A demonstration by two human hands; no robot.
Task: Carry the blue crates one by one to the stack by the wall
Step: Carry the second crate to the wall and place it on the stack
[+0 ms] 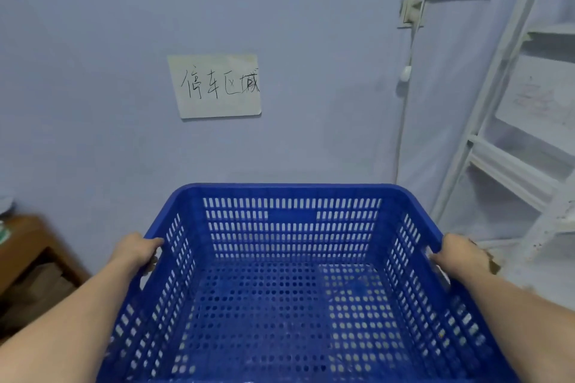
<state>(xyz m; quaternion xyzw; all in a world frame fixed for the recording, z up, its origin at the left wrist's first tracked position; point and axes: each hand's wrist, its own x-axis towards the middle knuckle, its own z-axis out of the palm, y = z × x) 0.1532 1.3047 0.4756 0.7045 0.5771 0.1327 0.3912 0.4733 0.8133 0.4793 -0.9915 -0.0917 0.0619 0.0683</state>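
Two hands grip one empty blue crate (289, 283): our left hand (140, 250) and right hand (460, 253) clench its side rims; stiff, perforated plastic, probably light.

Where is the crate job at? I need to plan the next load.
Done: cannot tell; no stack is in view. In hand: one empty crate, gripped at its side rims by left hand and right hand, facing the wall. Left: setting it down.
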